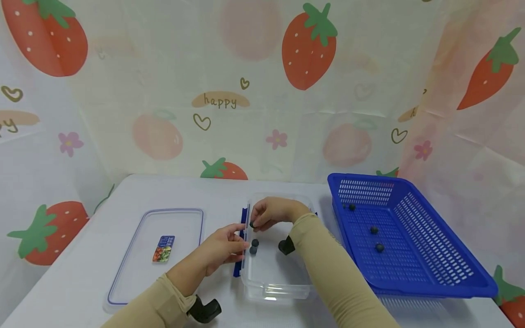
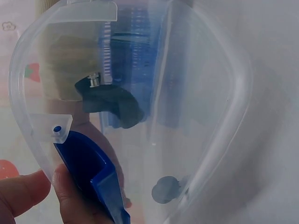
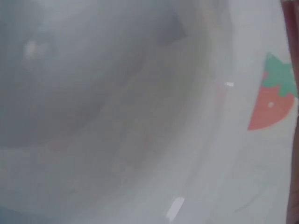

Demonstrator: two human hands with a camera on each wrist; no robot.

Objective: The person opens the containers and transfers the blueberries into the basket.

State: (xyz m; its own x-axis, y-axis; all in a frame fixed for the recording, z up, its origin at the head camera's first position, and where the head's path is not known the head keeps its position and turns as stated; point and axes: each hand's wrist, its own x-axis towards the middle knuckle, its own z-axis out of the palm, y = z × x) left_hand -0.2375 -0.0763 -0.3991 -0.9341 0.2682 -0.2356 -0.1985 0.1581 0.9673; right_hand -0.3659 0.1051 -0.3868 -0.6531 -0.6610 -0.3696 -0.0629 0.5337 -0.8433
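A clear plastic box (image 1: 283,273) stands on the table with blue latches along its sides. My left hand (image 1: 223,250) grips its left side at the rim, thumb and fingers around the blue latch (image 2: 93,177). Inside the box, my right hand (image 1: 272,213) reaches to the far left corner and pinches a small dark blueberry (image 1: 252,224) between its fingertips. Two more blueberries (image 1: 254,246) lie together along the left wall, nearer to me. The right wrist view is blurred and shows mostly the clear plastic.
A blue perforated basket (image 1: 410,278) stands to the right, with several blueberries (image 1: 374,230) on its floor. On the left lies a clear lid (image 1: 135,269) with a blue seal and a colourful label (image 1: 163,248). A strawberry-print sheet (image 1: 262,127) hangs behind the table.
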